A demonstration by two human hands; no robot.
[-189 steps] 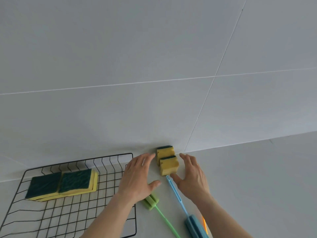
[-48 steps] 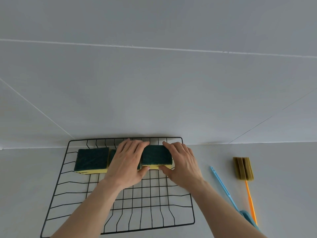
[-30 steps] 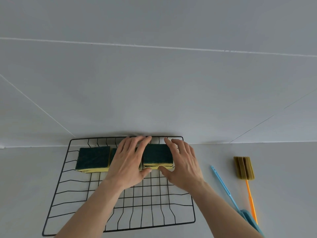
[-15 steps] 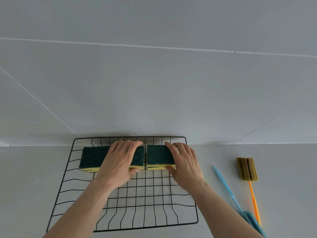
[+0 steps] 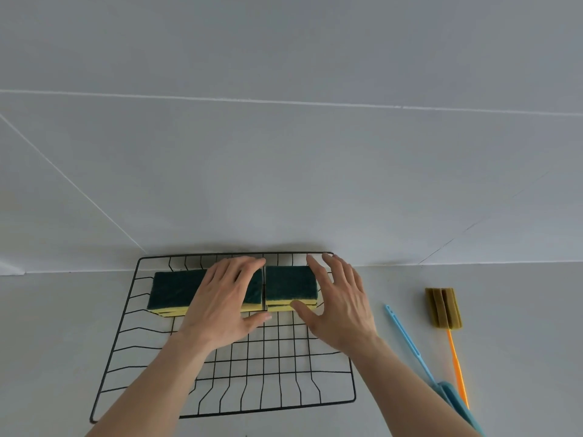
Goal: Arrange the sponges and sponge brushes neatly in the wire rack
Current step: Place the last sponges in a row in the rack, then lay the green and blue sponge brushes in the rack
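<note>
A black wire rack lies on the counter against the wall. Along its far side sit yellow sponges with dark green tops in a row: a left stack, a middle one mostly under my left hand, and a right stack. My left hand lies flat with spread fingers on the middle sponge. My right hand hovers open at the right stack's right end, thumb by its front edge. Right of the rack lie a blue-handled sponge brush and an orange-handled brush with an olive sponge head.
The pale tiled wall rises directly behind the rack. The grey counter extends to the right of the brushes and to the left of the rack.
Both hands placed the two sponges as a stack at the right end of the row. My right hand has since lifted off it and spread; my left hand slid onto the middle sponge.
</note>
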